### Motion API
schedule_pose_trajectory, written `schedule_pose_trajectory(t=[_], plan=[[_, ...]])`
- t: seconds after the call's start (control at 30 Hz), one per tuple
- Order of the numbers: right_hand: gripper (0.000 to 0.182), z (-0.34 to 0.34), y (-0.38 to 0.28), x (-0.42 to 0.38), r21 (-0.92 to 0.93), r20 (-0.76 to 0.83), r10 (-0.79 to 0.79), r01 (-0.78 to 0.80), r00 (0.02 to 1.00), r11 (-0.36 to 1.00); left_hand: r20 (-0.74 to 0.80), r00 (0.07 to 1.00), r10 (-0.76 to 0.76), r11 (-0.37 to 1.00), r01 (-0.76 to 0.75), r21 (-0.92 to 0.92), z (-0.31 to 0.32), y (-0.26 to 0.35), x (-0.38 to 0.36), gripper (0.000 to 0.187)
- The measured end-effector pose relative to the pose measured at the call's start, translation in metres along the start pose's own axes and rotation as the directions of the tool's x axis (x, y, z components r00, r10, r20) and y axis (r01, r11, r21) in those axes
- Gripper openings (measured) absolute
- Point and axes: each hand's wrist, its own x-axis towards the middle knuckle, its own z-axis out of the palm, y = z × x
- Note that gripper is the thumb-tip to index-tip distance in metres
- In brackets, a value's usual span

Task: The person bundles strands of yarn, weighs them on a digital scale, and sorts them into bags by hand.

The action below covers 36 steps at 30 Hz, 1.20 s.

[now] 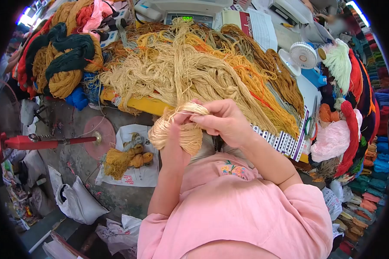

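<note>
A bundle of cream yarn (190, 137) is wound around my left hand (173, 140), in front of my body. With fingertips pinched together, my right hand (222, 117) grips strands of the same yarn at the top of the bundle. My left fingers are partly hidden behind the yarn. Just beyond both hands, a large heap of loose beige yarn (160, 69) spreads over the table, and a thick strand of it hangs down toward the bundle. Orange yarn (242, 73) and brown yarn (285, 77) lie along the heap's right side.
A scale with a green display (186, 18) stands behind the heap. At right are a white fan (302, 55) and pink yarn (331, 140). Dark green skeins (69, 56) lie at left. A red stand (52, 143), a white sack (80, 200) and mustard yarn (119, 164) are on the floor.
</note>
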Motion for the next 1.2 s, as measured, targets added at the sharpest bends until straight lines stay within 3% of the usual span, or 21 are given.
schedule_pose_trajectory(t=[0.1, 0.13, 0.17, 0.2, 0.27, 0.33, 0.43, 0.53, 0.6, 0.67, 0.73, 0.83, 0.87, 0.9, 0.93, 0.97, 1.03, 1.07, 1.13, 1.17, 1.2], plan=[[0.01, -0.004, -0.003, -0.001, 0.115, 0.018, 0.043, -0.045, 0.999, 0.992, -0.13, 0.991, 0.039, 0.991, -0.023, 0.129, -0.011, 0.005, 0.001, 0.031], [0.007, -0.007, -0.004, -0.001, 0.294, 0.173, 0.133, -0.18, 0.976, 0.939, -0.147, 0.988, 0.039, 0.985, -0.013, 0.17, -0.015, 0.01, 0.002, 0.029], [0.005, -0.01, -0.009, -0.002, 0.434, 0.335, 0.192, -0.332, 0.923, 0.838, -0.205, 0.977, 0.055, 0.997, -0.064, -0.038, -0.016, 0.019, 0.003, 0.025], [0.003, -0.01, -0.022, -0.005, 0.355, 0.283, 0.225, -0.32, 0.932, 0.878, -0.072, 0.997, 0.019, 0.903, -0.049, -0.427, -0.032, 0.031, 0.0, 0.026], [0.005, -0.036, -0.052, -0.005, 0.09, 0.069, 0.186, -0.192, 0.98, 0.977, 0.025, 0.998, 0.066, 0.487, -0.011, -0.873, -0.071, 0.068, -0.012, 0.029], [0.006, -0.063, -0.081, 0.011, 0.037, -0.293, -0.013, 0.025, 0.956, 0.999, -0.192, 0.969, 0.156, 0.605, -0.247, -0.757, -0.132, 0.098, -0.044, 0.027], [0.01, -0.148, -0.125, 0.044, 0.413, -0.158, -0.037, 0.101, 0.987, 0.905, -0.547, 0.834, 0.075, 0.626, -0.466, -0.625, -0.239, 0.122, -0.124, 0.024], [0.011, -0.181, -0.174, 0.078, 0.314, -0.341, -0.186, 0.298, 0.921, 0.901, -0.667, 0.741, 0.073, 0.566, -0.582, -0.584, -0.322, 0.141, -0.215, 0.028], [0.012, -0.203, -0.204, 0.102, 0.373, -0.361, -0.217, 0.353, 0.907, 0.858, -0.825, 0.556, 0.099, 0.696, -0.631, -0.342, -0.333, 0.161, -0.252, 0.033], [0.013, -0.207, -0.231, 0.125, 0.239, -0.49, -0.308, 0.465, 0.816, 0.852, -0.791, 0.6, 0.12, 0.668, -0.638, -0.383, -0.376, 0.18, -0.309, 0.034], [0.014, -0.191, -0.253, 0.143, -0.051, -0.711, -0.469, 0.627, 0.523, 0.777, -0.735, 0.646, 0.208, 0.803, -0.541, -0.248, -0.373, 0.187, -0.359, 0.024], [0.012, -0.199, -0.285, 0.139, -0.081, -0.444, -0.562, 0.594, 0.697, 0.8, -0.461, 0.823, 0.332, 0.933, -0.213, 0.291, -0.356, 0.198, -0.43, 0.026], [0.011, -0.163, -0.278, 0.139, -0.179, -0.393, -0.539, 0.513, 0.745, 0.84, -0.79, 0.525, 0.317, 0.945, -0.248, 0.214, -0.38, 0.185, -0.46, 0.03], [0.011, -0.129, -0.267, 0.14, -0.282, -0.349, -0.506, 0.426, 0.789, 0.86, -0.979, -0.022, 0.202, 0.914, -0.354, 0.197, -0.4, 0.171, -0.486, 0.034], [0.012, -0.108, -0.257, 0.14, -0.198, -0.115, -0.362, 0.336, 0.925, 0.921, -0.897, -0.437, 0.067, 0.879, -0.399, 0.26, -0.415, 0.16, -0.505, 0.038], [0.013, -0.086, -0.248, 0.141, -0.14, 0.14, -0.202, 0.221, 0.969, 0.965, -0.804, -0.592, 0.043, 0.904, -0.32, 0.284, -0.402, 0.146, -0.504, 0.037], [0.019, -0.011, -0.243, 0.137, -0.312, -0.248, -0.502, 0.422, 0.829, 0.851, -0.767, -0.638, 0.059, 0.932, -0.24, 0.271, -0.381, 0.117, -0.498, 0.035], [0.018, -0.05, -0.283, 0.154, -0.185, 0.027, -0.435, 0.432, 0.9, 0.883, -0.754, -0.654, 0.057, 0.939, -0.221, 0.263, -0.374, 0.106, -0.497, 0.034], [0.02, -0.08, -0.352, 0.183, -0.041, 0.645, -0.217, 0.316, 0.733, 0.948, -0.742, -0.668, 0.051, 0.942, -0.214, 0.257, -0.358, 0.09, -0.496, 0.033], [0.016, -0.067, -0.366, 0.183, -0.08, 0.547, -0.33, 0.44, 0.769, 0.894, -0.738, -0.672, 0.052, 0.945, -0.206, 0.254, -0.357, 0.082, -0.497, 0.032], [0.013, -0.057, -0.374, 0.183, -0.19, 0.238, -0.596, 0.638, 0.767, 0.746, -0.743, -0.667, 0.045, 0.944, -0.215, 0.249, -0.352, 0.076, -0.503, 0.031]])
